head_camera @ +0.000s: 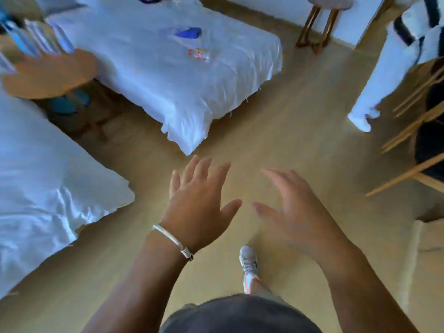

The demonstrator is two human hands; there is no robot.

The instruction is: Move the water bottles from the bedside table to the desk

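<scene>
1. Bedroom floor [276,131] between two beds; the water bottles [40,39] stand at the bedside table's [52,75] far edge.
2. My left hand [197,200] and right hand [295,210] are spread, holding nothing.
3. Risk: closely clustered bottles; a hasty reach could topple neighbours.

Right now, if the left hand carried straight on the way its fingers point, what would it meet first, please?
Probably the corner of the white bed just beyond the left hand, though depth is unclear.

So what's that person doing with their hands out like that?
Nothing is being held yet. The left hand and right hand are both open and empty, stretched out over the floor. The water bottles stand on the round bedside table between the two beds, off to the left. So none is being carried to the desk.
</scene>
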